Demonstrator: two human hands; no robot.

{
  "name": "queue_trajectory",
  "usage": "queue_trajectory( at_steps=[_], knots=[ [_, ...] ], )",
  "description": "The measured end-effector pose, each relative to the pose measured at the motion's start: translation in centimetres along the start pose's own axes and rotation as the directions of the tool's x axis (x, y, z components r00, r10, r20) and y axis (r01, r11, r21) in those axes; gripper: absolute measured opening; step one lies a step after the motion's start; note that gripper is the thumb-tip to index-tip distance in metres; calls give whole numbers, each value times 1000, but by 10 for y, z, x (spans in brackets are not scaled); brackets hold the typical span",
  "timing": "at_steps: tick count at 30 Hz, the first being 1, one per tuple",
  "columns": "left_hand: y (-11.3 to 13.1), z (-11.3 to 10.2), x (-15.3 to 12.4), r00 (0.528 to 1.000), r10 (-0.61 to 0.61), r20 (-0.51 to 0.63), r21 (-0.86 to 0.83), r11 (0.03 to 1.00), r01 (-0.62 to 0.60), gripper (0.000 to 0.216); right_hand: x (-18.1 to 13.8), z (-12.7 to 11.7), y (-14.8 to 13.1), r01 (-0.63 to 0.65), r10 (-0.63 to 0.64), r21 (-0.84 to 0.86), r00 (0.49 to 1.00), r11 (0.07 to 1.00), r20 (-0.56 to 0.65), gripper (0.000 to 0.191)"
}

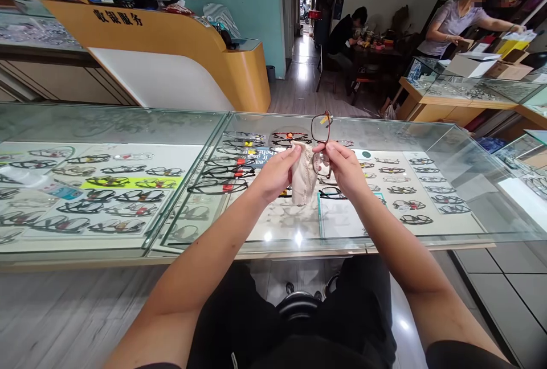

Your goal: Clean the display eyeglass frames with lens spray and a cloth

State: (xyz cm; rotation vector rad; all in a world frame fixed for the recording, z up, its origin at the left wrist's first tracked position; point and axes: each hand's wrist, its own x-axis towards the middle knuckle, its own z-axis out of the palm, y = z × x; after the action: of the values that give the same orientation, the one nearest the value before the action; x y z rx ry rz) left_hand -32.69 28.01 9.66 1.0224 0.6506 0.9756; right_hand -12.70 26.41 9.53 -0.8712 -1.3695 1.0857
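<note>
Above the glass counter, my left hand (278, 174) is closed on a beige cloth (303, 178) that hangs down from the fingers. Close beside it, my right hand (345, 165) pinches a pair of dark reddish-brown eyeglasses (321, 128) near the bridge. The glasses are turned on end, one lens above the fingers and the other below. The cloth's right edge lies right by the lower lens; whether they touch I cannot tell. Beneath both hands, several eyeglass frames (228, 172) lie in rows inside the glass display case (256, 248).
Another glass case (77, 252) with eyeglasses adjoins on the left. Behind stands a yellow-and-white service counter (245, 70). At back right, a person (455, 21) reaches over boxes (472, 64) on a further counter. Another person (348, 36) sits at a dark table.
</note>
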Motion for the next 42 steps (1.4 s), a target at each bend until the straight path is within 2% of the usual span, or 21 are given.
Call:
queue_trajectory(
  at_steps=[9, 16, 25, 29, 35, 39, 42],
  knots=[
    [1, 2, -2, 997, -6, 82, 14, 1000, 5, 62, 0, 0, -4, 69, -74, -106, 996, 992, -47, 51],
    [1, 3, -5, 994, -58, 94, 53, 997, 53, 67, 1, 4, -4, 20, -18, 63, 999, 998, -34, 50],
    [1, 2, -6, 978, -71, 196, 96, 994, 53, 63, 1, 7, -1, -11, 12, 20, 999, 1000, -36, 59],
    [3, 3, -8, 977, -75, 201, 80, 995, 60, 59, 0, 8, -3, -17, 18, 10, 999, 1000, -46, 60],
    [2, 4, -6, 976, -87, 199, 82, 994, 72, 60, -1, 11, -1, -23, 23, 32, 1000, 999, 11, 59],
    [-1, 1, -4, 987, -76, 138, 128, 990, 58, 61, -3, 13, -3, -53, 51, 63, 998, 997, 27, 57],
    [1, 1, -5, 992, -57, 116, 170, 985, 37, 58, -4, 14, -5, -51, 50, 26, 998, 998, 35, 51]
  ],
)
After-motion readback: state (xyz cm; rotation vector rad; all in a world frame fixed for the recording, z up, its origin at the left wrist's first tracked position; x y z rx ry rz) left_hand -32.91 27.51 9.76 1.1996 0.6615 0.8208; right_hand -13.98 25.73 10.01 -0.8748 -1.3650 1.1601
